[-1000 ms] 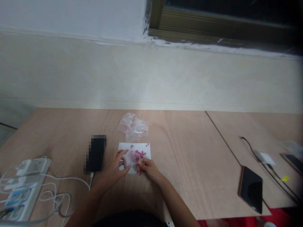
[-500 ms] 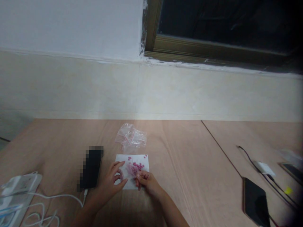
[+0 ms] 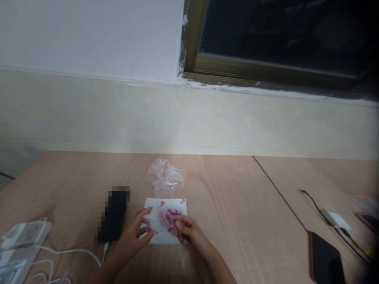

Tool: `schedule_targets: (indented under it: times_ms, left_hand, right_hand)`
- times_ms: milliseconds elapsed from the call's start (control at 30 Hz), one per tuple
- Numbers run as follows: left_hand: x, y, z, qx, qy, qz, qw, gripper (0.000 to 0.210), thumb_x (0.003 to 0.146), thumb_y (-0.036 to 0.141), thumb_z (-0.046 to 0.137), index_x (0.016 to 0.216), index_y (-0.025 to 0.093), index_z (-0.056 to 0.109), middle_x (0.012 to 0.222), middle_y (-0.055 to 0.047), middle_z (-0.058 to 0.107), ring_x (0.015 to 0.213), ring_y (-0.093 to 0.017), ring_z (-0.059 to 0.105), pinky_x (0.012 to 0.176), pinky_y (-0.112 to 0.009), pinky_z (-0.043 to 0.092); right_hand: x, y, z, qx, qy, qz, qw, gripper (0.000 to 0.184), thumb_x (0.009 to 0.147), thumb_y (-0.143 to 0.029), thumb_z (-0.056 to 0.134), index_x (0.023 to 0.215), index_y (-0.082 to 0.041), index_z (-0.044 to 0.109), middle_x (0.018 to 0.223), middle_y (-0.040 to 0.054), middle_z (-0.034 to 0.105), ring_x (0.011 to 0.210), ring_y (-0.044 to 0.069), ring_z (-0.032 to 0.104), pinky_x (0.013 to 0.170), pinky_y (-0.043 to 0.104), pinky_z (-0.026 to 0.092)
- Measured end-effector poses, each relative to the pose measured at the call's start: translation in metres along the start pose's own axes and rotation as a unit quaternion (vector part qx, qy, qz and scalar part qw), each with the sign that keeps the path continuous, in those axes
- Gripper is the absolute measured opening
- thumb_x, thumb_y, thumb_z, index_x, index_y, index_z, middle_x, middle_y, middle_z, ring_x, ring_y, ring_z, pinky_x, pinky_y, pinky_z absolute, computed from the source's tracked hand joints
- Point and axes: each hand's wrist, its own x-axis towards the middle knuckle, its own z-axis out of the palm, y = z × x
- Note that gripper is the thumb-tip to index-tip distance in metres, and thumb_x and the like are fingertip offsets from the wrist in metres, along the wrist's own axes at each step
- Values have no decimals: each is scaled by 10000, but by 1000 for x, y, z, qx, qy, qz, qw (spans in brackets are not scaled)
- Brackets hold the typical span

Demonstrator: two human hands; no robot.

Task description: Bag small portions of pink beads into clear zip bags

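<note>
Pink beads (image 3: pixel 174 212) lie in a loose cluster on a white sheet of paper (image 3: pixel 166 240), with a few more near its far edge. A small see-through plastic bag (image 3: pixel 164 217) with a pinkish tint is over the sheet, between my hands. The thumb and fingers of my right hand (image 3: pixel 186 229) are pinched together at the bag's right side, beside the beads. At the sheet's left edge, my left hand (image 3: pixel 139 228) curves with thumb and forefinger apart. A pinkish patch shows between its fingers; whether this is plastic or fingertip is unclear.
Crumpled clear zip bags (image 3: pixel 166 175) lie beyond the sheet. To the left are a dark blurred-out device (image 3: pixel 114 217) on a white cable and a white power strip (image 3: pixel 25 240). A black phone (image 3: pixel 325 258), cables and a white adapter (image 3: pixel 337 219) lie right.
My right hand has shifted slightly right, its forefinger now stretched further over the beads. The left hand has moved a little left and down. The whole view has tilted slightly upward.
</note>
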Motion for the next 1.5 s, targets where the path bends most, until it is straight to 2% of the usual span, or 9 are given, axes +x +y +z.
schedule_targets:
  times_ms: [100, 200, 267, 400, 600, 800, 1067, 1267, 1500]
  left_hand:
    - [-1, -7, -3, -21, 5, -13, 1000, 521, 631, 347, 650, 1102, 210, 477, 1048, -48, 477, 840, -151, 546, 681, -252, 517]
    - [-2, -12, -5, -27, 5, -24, 999, 527, 638, 354, 647, 1110, 204, 469, 1026, -46, 488, 821, -146, 550, 670, -248, 515]
    - [-1, -13, -6, -36, -2, -25, 999, 525, 650, 346, 640, 1120, 206, 453, 1045, -50, 478, 854, -155, 551, 689, -256, 514]
    - [-2, -15, -9, -43, 0, -17, 999, 520, 645, 348, 646, 1111, 222, 451, 1112, -59, 450, 929, -179, 541, 711, -260, 515]
    - [-6, -18, -14, -50, 12, -30, 998, 522, 641, 366, 655, 1105, 230, 460, 1078, -43, 469, 886, -175, 557, 727, -291, 517]
    - [-5, -25, -15, -75, 0, -34, 997, 505, 664, 321, 650, 1120, 247, 443, 1115, -45, 440, 906, -183, 545, 738, -306, 509]
    - [-4, -34, -13, -90, -5, -49, 995, 498, 668, 310, 644, 1122, 261, 445, 1143, -39, 444, 929, -183, 542, 735, -292, 508]
    - [-2, -26, -10, -89, 10, -61, 994, 514, 624, 327, 669, 1092, 227, 484, 1137, -50, 466, 951, -199, 536, 735, -272, 506]
    - [0, -14, -8, -125, 15, -80, 989, 534, 577, 303, 704, 1065, 221, 504, 1109, -44, 480, 951, -203, 540, 737, -272, 507]
  right_hand:
    - [14, -16, -15, -67, 119, -50, 989, 315, 615, -431, 640, 744, -146, 601, 485, -30, 532, 339, 62, 361, 360, 206, 253]
    - [39, -28, -31, -174, 235, -118, 949, 194, 584, -321, 655, 619, -160, 554, 520, -9, 548, 452, 109, 470, 450, 232, 354]
    - [57, -32, -37, -262, 279, -131, 915, 152, 570, -247, 650, 648, -168, 546, 550, 2, 559, 511, 135, 508, 489, 244, 376]
    - [89, -34, -38, -376, 336, -123, 855, 262, 543, -168, 646, 778, -168, 530, 623, 8, 571, 549, 142, 522, 487, 233, 365]
    - [112, -39, -36, -398, 343, -147, 838, 182, 623, -211, 589, 792, -166, 537, 749, 71, 596, 713, 193, 557, 598, 267, 395]
    - [126, -43, -35, -445, 320, -147, 823, 288, 586, -176, 607, 867, -132, 566, 882, 95, 573, 753, 185, 549, 676, 275, 414]
    - [139, -44, -35, -505, 318, -116, 794, 131, 655, -161, 556, 780, -140, 584, 840, 92, 569, 730, 175, 535, 666, 261, 405]
    - [138, -45, -31, -546, 318, -102, 769, 120, 707, -153, 497, 785, -144, 589, 842, 77, 572, 741, 156, 530, 661, 232, 392]
    - [140, -47, -14, -583, 338, -88, 733, 210, 738, -101, 431, 891, -129, 572, 925, 125, 555, 827, 191, 529, 702, 267, 383]
